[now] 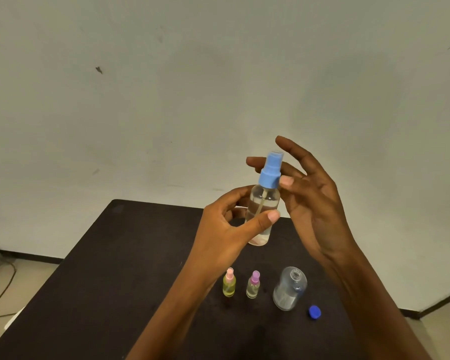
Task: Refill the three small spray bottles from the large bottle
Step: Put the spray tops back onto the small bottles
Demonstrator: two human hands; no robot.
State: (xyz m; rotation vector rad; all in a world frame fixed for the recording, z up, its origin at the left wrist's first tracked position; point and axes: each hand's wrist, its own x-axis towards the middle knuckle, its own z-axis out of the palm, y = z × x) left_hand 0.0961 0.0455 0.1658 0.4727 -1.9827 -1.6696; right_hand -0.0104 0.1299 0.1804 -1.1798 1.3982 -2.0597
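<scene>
From the head camera, the left hand point(224, 229) grips a clear spray bottle point(264, 201) with a blue sprayer top point(270, 170), thumb across its front and fingers curled behind, holding it upright above the dark counter point(115, 281). The right hand point(312, 203) is spread, its thumb tip touching the sprayer's collar and its straight fingers behind the top. On the counter stand a pink-topped small bottle point(229, 284), a purple-topped small bottle point(253, 285) and the uncapped large bottle point(290, 289), with a blue cap point(315, 312) lying just beside it.
</scene>
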